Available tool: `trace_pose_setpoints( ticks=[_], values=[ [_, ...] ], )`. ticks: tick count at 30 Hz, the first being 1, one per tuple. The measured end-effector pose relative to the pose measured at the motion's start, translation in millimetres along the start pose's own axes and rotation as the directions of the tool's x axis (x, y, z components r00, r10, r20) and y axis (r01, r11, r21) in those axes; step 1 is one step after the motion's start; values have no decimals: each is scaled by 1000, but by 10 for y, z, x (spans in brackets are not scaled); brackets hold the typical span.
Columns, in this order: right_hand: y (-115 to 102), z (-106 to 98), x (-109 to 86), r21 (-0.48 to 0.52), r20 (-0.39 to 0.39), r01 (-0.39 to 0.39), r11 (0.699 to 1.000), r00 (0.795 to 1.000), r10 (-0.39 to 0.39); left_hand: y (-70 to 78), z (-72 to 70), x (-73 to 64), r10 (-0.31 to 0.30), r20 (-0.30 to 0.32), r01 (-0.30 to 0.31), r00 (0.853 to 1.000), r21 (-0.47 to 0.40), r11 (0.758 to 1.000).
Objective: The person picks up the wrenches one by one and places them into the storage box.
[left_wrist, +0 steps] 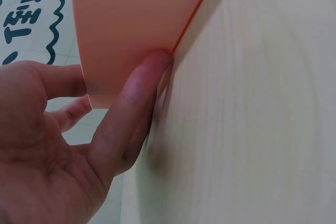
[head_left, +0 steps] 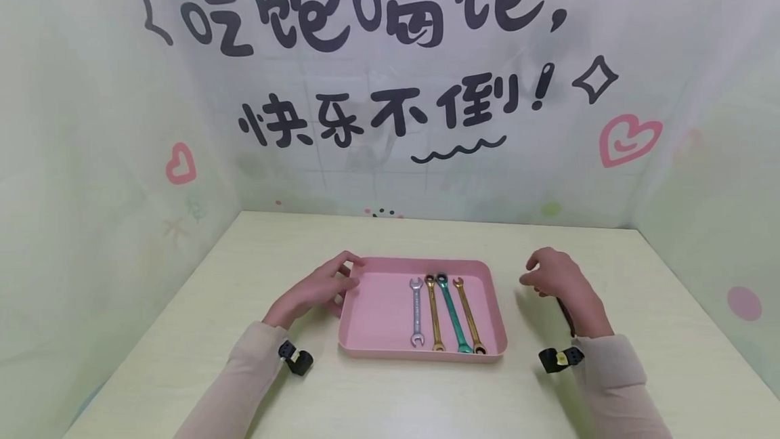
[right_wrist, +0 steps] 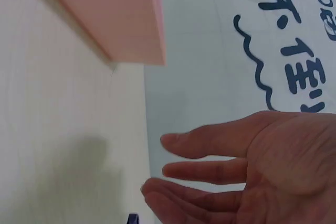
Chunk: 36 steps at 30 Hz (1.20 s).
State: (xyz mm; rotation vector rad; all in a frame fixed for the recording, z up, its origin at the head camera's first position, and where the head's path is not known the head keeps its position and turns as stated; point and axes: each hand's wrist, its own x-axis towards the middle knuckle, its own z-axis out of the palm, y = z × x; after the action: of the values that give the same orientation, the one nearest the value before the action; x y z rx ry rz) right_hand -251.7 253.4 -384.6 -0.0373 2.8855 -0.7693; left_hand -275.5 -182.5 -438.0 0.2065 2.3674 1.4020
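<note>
A shallow pink tray (head_left: pixel 378 303) lies on the table with wrenches in its right half. From left to right they are a silver double open-end wrench (head_left: pixel 417 310), a gold combination wrench (head_left: pixel 434 310), a teal combination wrench (head_left: pixel 453 314) and a second gold combination wrench (head_left: pixel 468 314), which has its ring end toward me. My left hand (head_left: pixel 317 288) grips the tray's left side near the far corner. In the left wrist view its thumb (left_wrist: pixel 139 85) presses the outer wall. Off the tray's right side, my right hand (head_left: pixel 557 276) hovers, loosely curled, holding nothing.
The pale wood-grain table (head_left: pixel 420 398) extends around the tray on all sides. Behind it hangs a light curtain (head_left: pixel 341 181) with dark lettering and hearts, and similar sheets close off both sides. Each wrist carries a small black camera (head_left: pixel 298 360).
</note>
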Motion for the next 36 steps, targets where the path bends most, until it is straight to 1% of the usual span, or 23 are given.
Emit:
trace_pose_setpoints(
  ticks=[4,9,12,19,23,26,32,36],
  values=[
    [123,-4,4,-28,-16,-30,999,999,30,-3,-1,-7,-2,4,2,1000,-4,1000],
    [221,35,10,-65,-2,-70,995,998,70,-10,-2,-6,2,18,-2,1000,0,1000],
    [255,52,14,-79,5,-73,994,997,74,-8,0,-2,-2,6,2,1000,-3,1000],
    [285,57,17,-100,-6,-99,990,995,99,-7,-1,-6,-5,-2,5,1000,6,1000],
    [291,40,7,-120,-60,-90,989,995,83,4,1,-18,-3,3,3,1000,5,1000],
    [291,38,-6,-135,-92,-97,986,992,85,1,2,-19,7,4,-7,1000,4,1000],
    [328,42,-17,-149,-67,-140,979,989,131,5,9,-22,-5,-1,5,1000,-1,1000],
    [368,56,-2,-137,-77,-145,980,988,135,7,9,-13,-3,1,3,1000,-2,1000]
  ],
)
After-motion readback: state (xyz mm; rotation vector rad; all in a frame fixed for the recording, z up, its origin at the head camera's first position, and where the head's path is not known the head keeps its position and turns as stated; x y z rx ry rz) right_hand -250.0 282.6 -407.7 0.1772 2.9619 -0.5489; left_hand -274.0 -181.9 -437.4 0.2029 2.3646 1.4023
